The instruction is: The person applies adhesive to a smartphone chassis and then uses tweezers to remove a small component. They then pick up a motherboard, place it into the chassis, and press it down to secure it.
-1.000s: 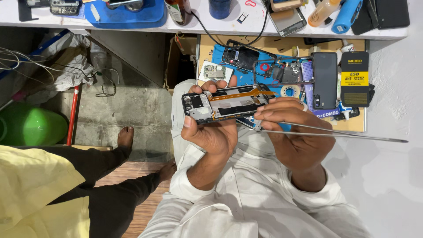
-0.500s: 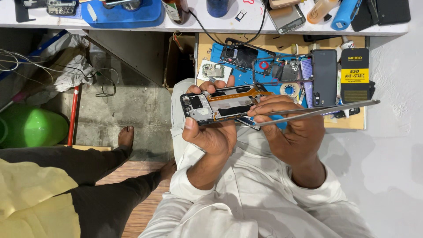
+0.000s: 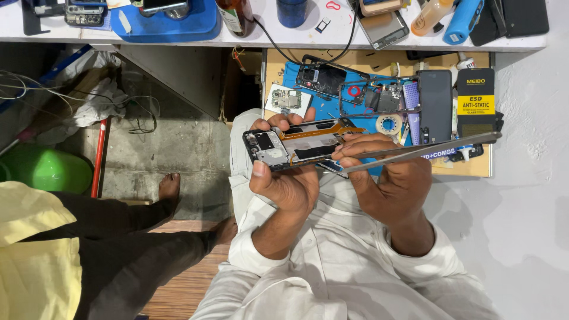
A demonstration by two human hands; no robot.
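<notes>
**One opened phone, two hands on it**

One opened smartphone sits in my left hand, held over my lap, just in front of the wooden tray of parts. My left fingers wrap the far edge and my thumb presses the near edge, so that hand is clamped on the phone's frame. My right hand pinches one pair of long steel tweezers, fingers closed on its shaft, with the tip down at the phone's near edge, where I cannot see exactly what it touches.

I judge the phone light and stiff along its frame but fragile inside: the bare board, the orange flex strip and the small connectors would tear or crack under pressure. The safe hold is by the two long edges, as now, never across the open middle. The tweezers are thin and springy and could slip on smooth metal.

Counting the rest: on the blue mat I see one loose phone frame with camera cut-out, one small circuit board, one roll of tape, one dark phone lying flat and one black anti-static brush pack. On the desk above stand one brown bottle and one blue cup. Another person's bare foot rests on the floor to my left.
</notes>
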